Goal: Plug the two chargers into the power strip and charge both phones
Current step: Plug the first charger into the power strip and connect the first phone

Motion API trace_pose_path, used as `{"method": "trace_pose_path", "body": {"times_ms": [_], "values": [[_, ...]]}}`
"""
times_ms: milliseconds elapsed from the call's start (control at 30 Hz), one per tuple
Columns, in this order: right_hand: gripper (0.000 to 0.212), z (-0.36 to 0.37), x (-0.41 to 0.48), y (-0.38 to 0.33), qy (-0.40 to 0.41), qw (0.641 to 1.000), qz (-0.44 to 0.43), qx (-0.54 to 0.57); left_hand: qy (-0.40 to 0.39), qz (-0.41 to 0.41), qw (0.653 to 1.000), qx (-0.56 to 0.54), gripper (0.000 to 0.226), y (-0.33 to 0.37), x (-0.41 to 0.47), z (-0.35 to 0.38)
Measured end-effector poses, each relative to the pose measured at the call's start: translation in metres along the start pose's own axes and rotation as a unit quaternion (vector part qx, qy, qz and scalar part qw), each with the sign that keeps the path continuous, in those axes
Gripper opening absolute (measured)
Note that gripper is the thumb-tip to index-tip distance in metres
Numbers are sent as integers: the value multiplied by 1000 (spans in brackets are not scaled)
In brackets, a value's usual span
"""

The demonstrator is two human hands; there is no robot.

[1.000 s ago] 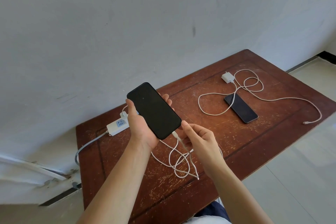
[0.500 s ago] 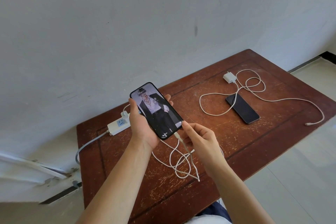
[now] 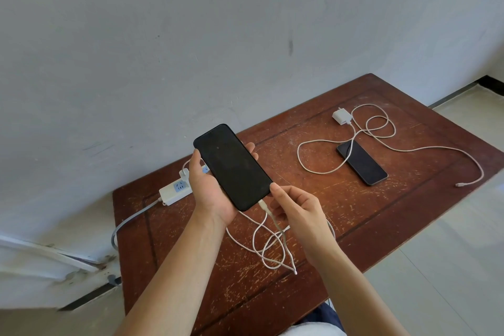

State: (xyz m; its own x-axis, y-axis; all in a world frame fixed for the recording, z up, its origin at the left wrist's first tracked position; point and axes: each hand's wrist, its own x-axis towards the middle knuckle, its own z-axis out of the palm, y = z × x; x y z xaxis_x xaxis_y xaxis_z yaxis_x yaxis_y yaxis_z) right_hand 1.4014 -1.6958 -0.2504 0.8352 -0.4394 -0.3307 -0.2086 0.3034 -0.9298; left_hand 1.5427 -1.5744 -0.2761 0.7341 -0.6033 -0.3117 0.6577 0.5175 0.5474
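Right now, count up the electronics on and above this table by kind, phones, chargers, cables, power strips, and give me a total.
Phones: 2, one held in the left hand at, one lying on the table at.
Charger bricks: 2, one in the power strip, one loose.
Charging cables: 2.
Power strips: 1.
Total: 7.

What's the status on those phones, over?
Left hand holds first phone, cable plugged in. Right hand at the connector. Second phone and charger lie unplugged. Nothing blocking.
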Motion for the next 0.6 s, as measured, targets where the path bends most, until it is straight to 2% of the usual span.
{"method": "trace_pose_path", "body": {"times_ms": [500, 600], "values": [[24, 0, 0, 5, -9, 1000, -8, 3, -9, -4, 1000, 28, 72, 1, 1, -2], [25, 0, 1, 7, -13, 1000, -15, 1, 11, -3, 999, 33, 73, 1, 2, -6]]}}
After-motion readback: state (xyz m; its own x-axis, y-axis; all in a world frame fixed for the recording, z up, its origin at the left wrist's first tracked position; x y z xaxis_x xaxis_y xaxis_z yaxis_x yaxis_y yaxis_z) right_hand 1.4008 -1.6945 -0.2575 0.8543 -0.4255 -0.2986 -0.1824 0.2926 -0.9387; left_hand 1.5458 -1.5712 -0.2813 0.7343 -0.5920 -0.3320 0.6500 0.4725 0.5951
